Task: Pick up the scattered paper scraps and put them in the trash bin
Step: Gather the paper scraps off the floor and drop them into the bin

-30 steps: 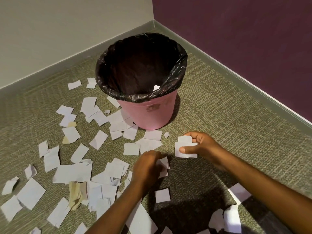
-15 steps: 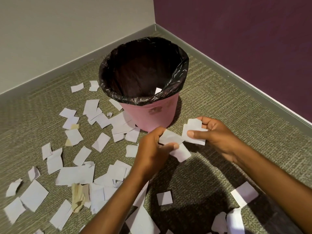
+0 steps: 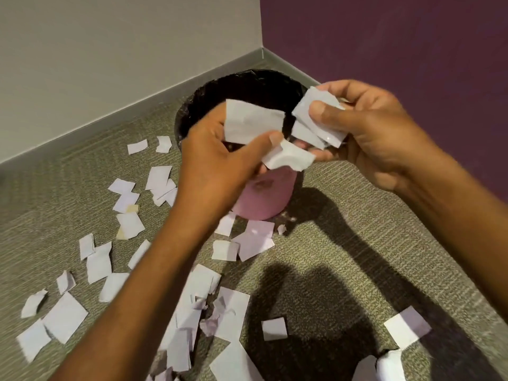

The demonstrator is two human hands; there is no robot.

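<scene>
Found both hands raised at centre frame, overlapping the trash bin (image 3: 261, 199) in view. Saw left hand (image 3: 214, 158) pinching a paper scrap (image 3: 253, 123) between thumb and curled fingers; right hand (image 3: 371, 127) gripping a small stack (image 3: 316, 116) the same way. Judged the lower scrap (image 3: 288, 158), between the two hands, barely caught; likely to flutter onto the carpet (image 3: 343, 243) if released short of the bin's mouth. Noted many loose scraps (image 3: 66, 317) lying across lower left of frame, a few at lower right. Could not tell true height above the rim.
</scene>
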